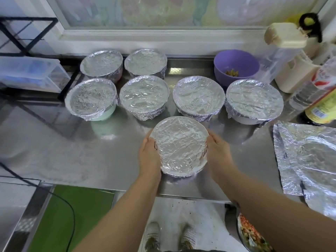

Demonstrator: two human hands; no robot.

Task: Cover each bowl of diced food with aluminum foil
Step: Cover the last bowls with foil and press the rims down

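Cups the bowl (pixel 179 146), foil already pressed over its rim, between both palms at the front middle of the steel counter (pixel 72 151). Wraps the left hand (pixel 149 153) round its nine o'clock side and the right hand (pixel 218 148) round three o'clock, fingers curled down over the crimped foil skirt. Probably feels light to middling, rigid underneath, yet thin and easily torn on top; best taken by the sides, never by pressing the flat cover. Faces six wrapped bowls (pixel 144 95) toward twelve o'clock, an uncovered purple bowl (pixel 236 64) at one o'clock, and a loose foil sheet (pixel 305 157) at three.
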